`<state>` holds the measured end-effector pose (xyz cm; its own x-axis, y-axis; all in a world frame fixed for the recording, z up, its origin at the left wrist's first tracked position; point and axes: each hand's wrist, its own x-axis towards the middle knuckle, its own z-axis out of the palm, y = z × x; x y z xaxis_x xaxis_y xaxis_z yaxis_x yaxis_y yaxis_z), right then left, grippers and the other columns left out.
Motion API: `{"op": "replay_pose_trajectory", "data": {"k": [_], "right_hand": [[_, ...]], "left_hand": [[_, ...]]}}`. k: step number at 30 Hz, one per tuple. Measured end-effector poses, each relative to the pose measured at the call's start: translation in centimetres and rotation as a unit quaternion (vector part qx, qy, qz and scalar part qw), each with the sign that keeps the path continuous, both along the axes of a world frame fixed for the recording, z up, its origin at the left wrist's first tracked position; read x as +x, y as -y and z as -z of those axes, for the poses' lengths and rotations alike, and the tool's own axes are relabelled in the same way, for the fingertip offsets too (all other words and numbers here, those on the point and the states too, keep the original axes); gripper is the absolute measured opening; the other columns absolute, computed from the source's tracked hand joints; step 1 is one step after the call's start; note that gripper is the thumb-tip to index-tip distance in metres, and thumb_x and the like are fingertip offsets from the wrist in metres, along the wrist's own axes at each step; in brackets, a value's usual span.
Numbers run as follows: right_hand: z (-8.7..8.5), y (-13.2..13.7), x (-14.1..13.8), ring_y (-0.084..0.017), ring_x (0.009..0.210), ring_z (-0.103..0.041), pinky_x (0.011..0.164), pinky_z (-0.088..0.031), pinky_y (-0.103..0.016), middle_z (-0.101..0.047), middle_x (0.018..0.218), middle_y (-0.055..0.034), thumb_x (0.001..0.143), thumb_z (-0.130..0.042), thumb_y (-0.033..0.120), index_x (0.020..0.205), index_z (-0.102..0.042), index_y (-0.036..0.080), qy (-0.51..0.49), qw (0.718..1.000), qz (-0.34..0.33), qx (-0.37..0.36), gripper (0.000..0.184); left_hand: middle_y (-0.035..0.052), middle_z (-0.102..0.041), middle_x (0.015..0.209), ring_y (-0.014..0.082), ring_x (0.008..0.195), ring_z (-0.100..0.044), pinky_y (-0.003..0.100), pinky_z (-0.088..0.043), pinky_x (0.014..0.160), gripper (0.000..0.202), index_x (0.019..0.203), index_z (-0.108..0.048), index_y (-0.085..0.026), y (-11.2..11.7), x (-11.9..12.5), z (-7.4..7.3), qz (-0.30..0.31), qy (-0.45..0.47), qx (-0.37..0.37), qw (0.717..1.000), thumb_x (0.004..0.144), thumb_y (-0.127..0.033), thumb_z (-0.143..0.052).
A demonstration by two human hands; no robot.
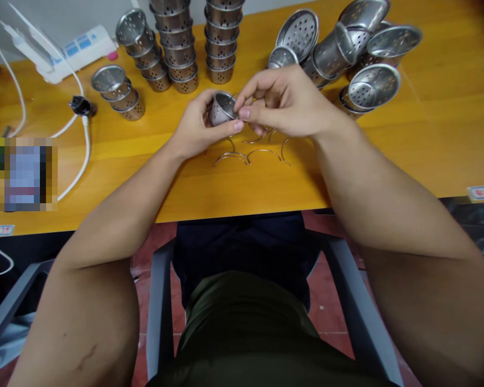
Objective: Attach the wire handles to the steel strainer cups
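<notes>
My left hand [197, 126] is wrapped round a small perforated steel cup [221, 108], held on its side above the yellow table [242, 183]. My right hand [284, 102] meets it from the right, fingers pinched at the cup's rim; what they pinch is hidden, possibly a thin wire. Several curved wire handles [248, 155] lie on the table just below my hands.
Stacks of the same perforated cups [177, 45] stand behind my hands, with more stacks at the left [119, 91]. A loose heap of cups and strainer lids [347, 48] lies at the back right. A white power strip [75, 51] and white cable [80, 156] run along the left.
</notes>
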<state>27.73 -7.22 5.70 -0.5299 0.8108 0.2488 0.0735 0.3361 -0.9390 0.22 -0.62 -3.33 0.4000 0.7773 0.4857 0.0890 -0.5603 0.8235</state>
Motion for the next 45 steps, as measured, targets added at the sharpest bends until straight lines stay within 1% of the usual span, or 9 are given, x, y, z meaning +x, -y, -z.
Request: {"op": "replay_pose_trajectory", "data": {"k": [6,18,22,26,30,33,39,42,45], "right_hand": [[0.5,-0.6,-0.1,-0.015,0.06,-0.071,0.059,-0.055,-0.026,-0.078,0.076,0.0044,0.112,-0.114,0.018,0.111,-0.086,0.026,-0.014,1.0,-0.021,-0.004,0.028],[1.0,-1.1,-1.0,-0.013,0.055,-0.071,0.053,-0.056,-0.02,-0.075,0.07,0.0082,0.118,-0.088,-0.016,0.108,-0.078,0.023,-0.061,0.998,-0.034,0.007,0.041],[1.0,-0.8,-1.1,-0.012,0.055,-0.071,0.053,-0.057,-0.019,-0.075,0.071,0.0071,0.117,-0.088,-0.016,0.107,-0.079,0.022,-0.089,0.994,-0.056,0.011,0.04],[0.9,-0.8,-0.8,-0.013,0.059,-0.073,0.057,-0.058,-0.02,-0.075,0.07,0.0056,0.11,-0.106,-0.007,0.108,-0.084,0.022,-0.025,1.0,-0.017,0.005,0.036],[1.5,-1.3,-0.8,-0.014,0.057,-0.066,0.055,-0.055,-0.025,-0.073,0.071,0.0053,0.115,-0.109,0.01,0.109,-0.084,0.022,-0.064,0.996,-0.051,0.03,0.028],[2.1,-1.8,-0.8,-0.015,0.07,-0.068,0.059,-0.054,-0.025,-0.08,0.091,0.0012,0.111,-0.116,0.026,0.119,-0.088,0.023,-0.111,0.987,-0.047,0.103,0.03],[2.6,-2.2,0.0,-0.018,0.091,-0.07,0.079,-0.054,-0.031,-0.084,0.119,-0.0055,0.115,-0.099,0.011,0.123,-0.097,0.027,-0.011,0.972,0.075,0.22,0.018],[3.0,-2.0,-0.3,-0.021,0.098,-0.071,0.091,-0.061,-0.034,-0.083,0.127,-0.0065,0.106,-0.106,0.011,0.114,-0.095,0.029,0.033,0.981,0.066,0.178,0.022],[3.3,-1.8,-0.9,-0.018,0.087,-0.066,0.084,-0.059,-0.035,-0.081,0.13,-0.0042,0.1,-0.115,0.015,0.118,-0.094,0.032,0.038,0.988,0.07,0.133,0.032]], "left_hand": [[0.0039,-0.094,0.121,0.0454,0.113,-0.09,0.074,-0.082,0.108,0.085,0.114,-0.086,-0.042,-0.3,0.3,0.2,0.018,0.018,-0.002,1.0,0.053,-0.079,-0.132],[0.0072,-0.091,0.131,0.048,0.127,-0.088,0.074,-0.078,0.114,0.081,0.131,-0.086,-0.043,-0.1,-0.1,0.3,-0.004,-0.007,0.026,1.0,0.067,-0.072,-0.127],[0.0057,-0.091,0.131,0.0484,0.128,-0.088,0.077,-0.077,0.117,0.079,0.132,-0.086,-0.047,-0.3,-0.2,0.2,-0.004,-0.009,0.036,0.999,0.069,-0.076,-0.124],[0.0026,-0.093,0.128,0.0486,0.126,-0.088,0.079,-0.078,0.119,0.078,0.124,-0.089,-0.048,-0.4,0.0,0.1,-0.012,0.003,0.025,1.0,0.06,-0.071,-0.128],[0.003,-0.093,0.127,0.0481,0.121,-0.087,0.078,-0.078,0.114,0.079,0.121,-0.088,-0.047,-0.1,0.2,-0.2,-0.003,0.011,0.033,0.999,0.058,-0.076,-0.127],[0.0051,-0.092,0.128,0.049,0.123,-0.087,0.079,-0.076,0.112,0.083,0.129,-0.087,-0.046,0.0,0.1,-0.2,-0.018,0.02,0.045,0.999,0.063,-0.084,-0.121],[0.0004,-0.092,0.122,0.0498,0.131,-0.084,0.083,-0.072,0.117,0.079,0.132,-0.084,-0.057,-0.7,-0.4,-0.3,-0.065,0.015,0.039,0.997,0.066,-0.093,-0.111],[0.0022,-0.092,0.13,0.0486,0.131,-0.085,0.08,-0.074,0.118,0.084,0.134,-0.084,-0.054,-0.4,-0.6,-0.4,-0.061,0.02,0.047,0.997,0.068,-0.099,-0.111],[0.0043,-0.09,0.136,0.0465,0.13,-0.087,0.076,-0.076,0.119,0.091,0.138,-0.082,-0.05,-0.6,-0.5,0.2,-0.045,0.035,0.052,0.997,0.07,-0.103,-0.112]]}}
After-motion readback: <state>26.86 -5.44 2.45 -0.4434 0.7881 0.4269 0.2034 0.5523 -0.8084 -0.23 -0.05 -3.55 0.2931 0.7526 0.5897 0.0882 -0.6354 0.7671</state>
